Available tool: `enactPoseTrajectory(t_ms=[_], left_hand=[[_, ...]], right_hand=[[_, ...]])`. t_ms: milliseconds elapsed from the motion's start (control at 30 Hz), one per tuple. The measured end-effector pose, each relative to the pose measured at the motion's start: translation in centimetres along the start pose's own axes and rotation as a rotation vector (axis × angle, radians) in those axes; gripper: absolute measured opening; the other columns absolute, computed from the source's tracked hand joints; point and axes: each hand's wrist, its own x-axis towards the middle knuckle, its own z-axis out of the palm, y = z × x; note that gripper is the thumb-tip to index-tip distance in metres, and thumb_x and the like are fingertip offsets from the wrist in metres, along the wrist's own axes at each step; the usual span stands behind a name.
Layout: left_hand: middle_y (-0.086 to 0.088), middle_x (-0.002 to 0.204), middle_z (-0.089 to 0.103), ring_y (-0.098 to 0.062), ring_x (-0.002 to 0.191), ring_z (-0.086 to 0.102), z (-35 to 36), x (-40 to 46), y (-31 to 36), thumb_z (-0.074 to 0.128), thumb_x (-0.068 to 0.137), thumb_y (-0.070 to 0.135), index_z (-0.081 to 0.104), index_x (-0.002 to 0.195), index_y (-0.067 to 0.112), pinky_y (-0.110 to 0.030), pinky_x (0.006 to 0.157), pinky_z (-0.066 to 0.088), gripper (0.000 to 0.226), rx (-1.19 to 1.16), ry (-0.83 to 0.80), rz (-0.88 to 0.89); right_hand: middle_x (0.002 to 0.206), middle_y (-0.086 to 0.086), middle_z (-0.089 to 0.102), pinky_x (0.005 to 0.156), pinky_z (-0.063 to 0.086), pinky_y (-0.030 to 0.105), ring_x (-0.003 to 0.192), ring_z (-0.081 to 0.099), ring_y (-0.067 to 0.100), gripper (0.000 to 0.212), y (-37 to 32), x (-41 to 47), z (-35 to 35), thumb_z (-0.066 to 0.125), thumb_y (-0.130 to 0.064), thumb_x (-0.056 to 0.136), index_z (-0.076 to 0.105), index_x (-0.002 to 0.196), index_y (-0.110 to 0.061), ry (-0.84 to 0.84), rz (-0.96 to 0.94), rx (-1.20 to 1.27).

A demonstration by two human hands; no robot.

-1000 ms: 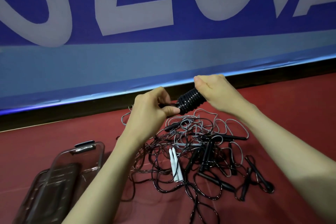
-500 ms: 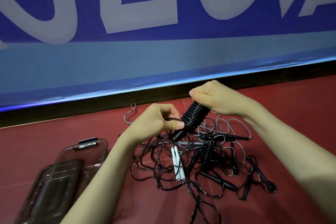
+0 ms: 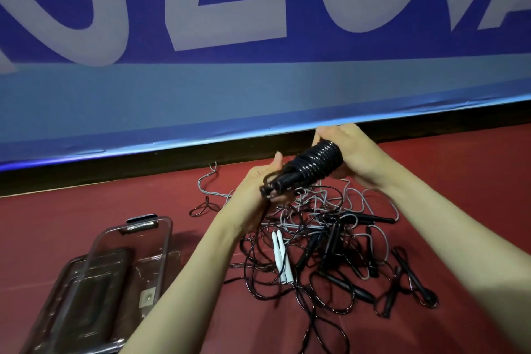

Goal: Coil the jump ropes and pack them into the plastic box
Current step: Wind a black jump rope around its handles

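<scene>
Head view: both hands' fingers clamp the coiled black jump rope point(image 3: 311, 168), right hand point(image 3: 349, 152), left hand point(image 3: 258, 184).

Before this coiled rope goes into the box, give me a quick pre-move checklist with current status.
1. Coiled rope wound tight round its handles: ok.
2. Right hand grips the thick end of the coil: ok.
3. Left hand secures the loose tail at the narrow end: cannot tell, blurred.
4. Plastic box open to receive it: ok, its lid lies off, alongside.
5. Coil free of the tangled pile: cannot tell; loops lie right under it.
6. Box within reach, on the left: ok.
</scene>
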Motion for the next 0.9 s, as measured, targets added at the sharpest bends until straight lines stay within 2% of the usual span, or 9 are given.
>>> enactPoseTrajectory(t_ms=[100,267,400,500,600,667,733,800,900], left_hand=[[0.01,0.047,0.026,-0.006,0.041,0.023,1.8,1.0,0.4,0.045,0.092,0.049,0.049,0.058,0.019,-0.018,0.043,0.031,0.046,-0.121,0.131,0.052],[0.01,0.048,0.028,-0.008,0.044,0.024,3.2,1.4,-1.4,0.03,0.103,0.044,0.043,0.065,0.017,-0.017,0.043,0.028,0.048,0.095,0.242,0.021],[0.011,0.055,0.033,-0.008,0.049,0.027,3.9,1.3,-3.5,0.029,0.104,0.037,0.043,0.08,0.019,-0.02,0.045,0.025,0.033,0.277,0.321,-0.019],[0.006,0.064,0.034,-0.011,0.056,0.028,4.4,1.3,-3.3,0.031,0.104,0.033,0.038,0.077,0.022,-0.027,0.052,0.028,0.03,0.512,0.358,0.051],[0.006,0.063,0.04,-0.007,0.052,0.031,5.1,0.9,-2.5,0.035,0.104,0.03,0.04,0.075,0.02,-0.028,0.055,0.03,0.031,0.656,0.344,0.094],[0.007,0.06,0.044,-0.006,0.049,0.033,5.5,0.6,-2.0,0.038,0.103,0.03,0.044,0.076,0.017,-0.028,0.053,0.03,0.03,0.718,0.353,0.102],[0.006,0.059,0.044,-0.009,0.05,0.034,5.6,0.5,-1.8,0.041,0.102,0.032,0.044,0.075,0.014,-0.032,0.054,0.029,0.033,0.775,0.356,0.099],[0.007,0.059,0.046,-0.014,0.054,0.039,5.7,0.4,-1.5,0.048,0.098,0.038,0.043,0.071,0.016,-0.033,0.055,0.032,0.035,0.851,0.34,0.081],[0.004,0.063,0.051,-0.024,0.062,0.046,5.1,0.4,-1.1,0.052,0.095,0.04,0.043,0.071,0.02,-0.034,0.058,0.033,0.033,1.046,0.327,0.098]], right_hand=[[0.045,0.002,0.033,0.04,0.02,0.011,0.032,0.027,0.012,0.036,0.0,0.3,0.6,0.046,-0.02,0.094,0.046,0.06,-0.013,0.167,0.05,0.231],[0.039,-0.007,0.023,0.041,0.013,0.01,0.027,0.017,0.009,0.032,-0.6,1.4,-0.3,0.036,-0.012,0.093,0.027,0.063,-0.018,0.483,0.071,0.5],[0.043,-0.007,0.019,0.041,0.011,0.013,0.033,0.013,0.008,0.033,0.9,1.4,-0.9,0.036,-0.01,0.091,0.022,0.063,-0.021,0.686,0.119,0.346],[0.048,-0.004,0.018,0.042,0.012,0.015,0.038,0.014,0.011,0.034,2.0,1.6,-1.5,0.036,-0.012,0.09,0.021,0.061,-0.021,0.8,0.121,0.251],[0.053,0.0,0.021,0.048,0.019,0.032,0.054,0.022,0.018,0.032,2.2,1.7,-2.3,0.038,-0.026,0.079,0.025,0.05,-0.023,0.871,0.131,0.06],[0.044,-0.005,0.023,0.059,0.022,0.038,0.067,0.027,0.023,0.041,2.4,1.6,-2.7,0.038,-0.027,0.082,0.025,0.044,-0.019,0.872,0.096,-0.127],[0.043,0.0,0.025,0.064,0.018,0.034,0.071,0.028,0.023,0.048,2.8,1.3,-2.9,0.037,-0.016,0.095,0.023,0.049,-0.016,0.851,0.025,-0.323],[0.048,0.003,0.025,0.062,0.013,0.032,0.067,0.026,0.026,0.049,3.0,0.8,-2.7,0.034,-0.015,0.1,0.022,0.053,-0.014,0.814,-0.065,-0.492],[0.047,0.002,0.027,0.061,0.018,0.042,0.051,0.025,0.027,0.042,3.5,0.5,-2.3,0.025,-0.031,0.095,0.022,0.056,-0.018,0.726,-0.219,-0.683]])
